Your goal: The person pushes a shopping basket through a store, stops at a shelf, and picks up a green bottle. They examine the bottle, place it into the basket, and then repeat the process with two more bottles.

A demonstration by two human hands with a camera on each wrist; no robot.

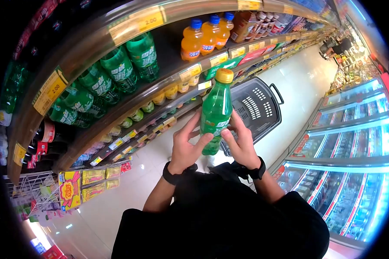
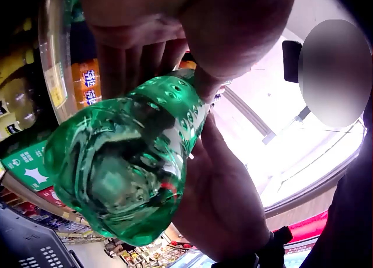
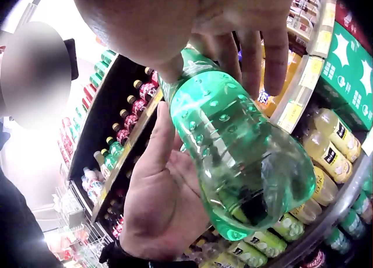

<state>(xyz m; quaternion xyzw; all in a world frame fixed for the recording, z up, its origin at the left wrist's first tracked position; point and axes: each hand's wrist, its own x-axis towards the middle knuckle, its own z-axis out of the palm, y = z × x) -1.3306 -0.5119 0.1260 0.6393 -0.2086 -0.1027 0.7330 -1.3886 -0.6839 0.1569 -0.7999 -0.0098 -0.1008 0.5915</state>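
A green bottle with a yellow cap (image 1: 216, 114) stands nearly upright between both hands in the head view. The left hand (image 1: 187, 144) holds its left side, thumb across the front. From the other side the right hand (image 1: 241, 142) grips it, its thumb also on the front. Seen from below, the clear green base of the bottle (image 2: 116, 174) fills much of the left wrist view, with the left hand (image 2: 175, 29) around its upper part. In the right wrist view the bottle (image 3: 233, 151) slants under the right hand (image 3: 186, 23); the left hand (image 3: 163, 204) is beside it.
Shelves at the left hold green bottles (image 1: 117, 67) and orange bottles (image 1: 207, 36). Behind the held bottle is a dark grey basket (image 1: 272, 114) with a handle. Glass-door coolers (image 1: 341, 159) line the right side. A wire rack with yellow packets (image 1: 93, 183) stands lower left.
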